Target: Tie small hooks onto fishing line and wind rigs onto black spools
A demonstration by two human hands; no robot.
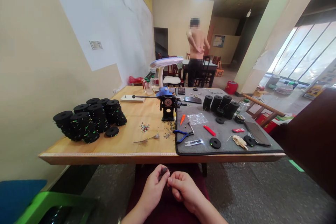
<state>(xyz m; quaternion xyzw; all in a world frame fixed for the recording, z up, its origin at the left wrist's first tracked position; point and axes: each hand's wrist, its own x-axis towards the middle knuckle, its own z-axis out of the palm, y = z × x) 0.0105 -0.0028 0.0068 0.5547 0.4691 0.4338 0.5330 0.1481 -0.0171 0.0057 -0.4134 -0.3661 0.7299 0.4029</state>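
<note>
My left hand (153, 187) and my right hand (183, 188) meet over my lap, below the front edge of the wooden table (110, 154). Between the fingertips of both sits a small dark piece (164, 170); its shape is too small to tell. The left fingers pinch it from the left, and the right thumb and forefinger touch it from the right. On the table ahead stands a small black hand-crank winder (168, 105) with a blue top.
Stacks of black spools (89, 119) fill the table's left; more spools (222, 104) stand on a grey mat (225, 147) with blue pliers (182, 134), snips, a red lighter (209, 130) and a phone (257, 133). A desk lamp (165, 63) stands behind. A person stands far back.
</note>
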